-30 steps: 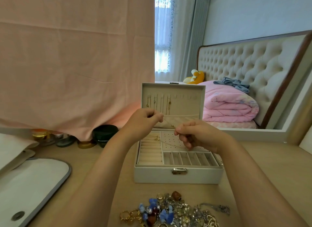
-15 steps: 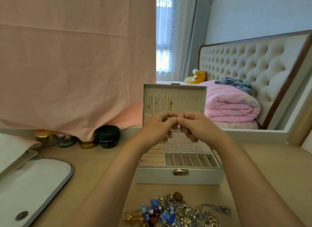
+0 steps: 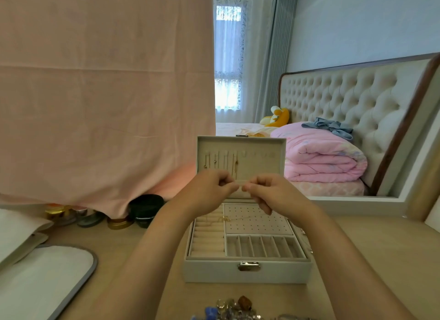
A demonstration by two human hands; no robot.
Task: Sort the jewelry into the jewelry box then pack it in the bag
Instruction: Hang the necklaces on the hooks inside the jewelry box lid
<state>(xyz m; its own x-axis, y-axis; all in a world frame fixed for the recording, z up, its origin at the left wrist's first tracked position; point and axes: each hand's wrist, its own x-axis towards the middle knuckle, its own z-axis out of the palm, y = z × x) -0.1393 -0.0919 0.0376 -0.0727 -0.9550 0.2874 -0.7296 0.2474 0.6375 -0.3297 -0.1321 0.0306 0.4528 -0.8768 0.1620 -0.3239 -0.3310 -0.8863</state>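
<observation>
Fingertips of the left hand (image 3: pixel 212 188) and right hand (image 3: pixel 266 192) pinch a fine chain (barely visible) before the lid of the jewelry box (image 3: pixel 247 269) on the worktop; hook it gently, slack hanging clear.

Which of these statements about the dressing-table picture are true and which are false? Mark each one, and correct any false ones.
1. The jewelry box has its lid raised. True.
2. Several necklaces hang inside the lid. True.
3. The loose jewelry pile lies behind the box. False: it lies in front of the box, at the near edge of the table.
4. The left hand and right hand are raised close together over the box. True.
5. The row of narrow slots at the box's front is full of rings. False: those slots look empty.
</observation>
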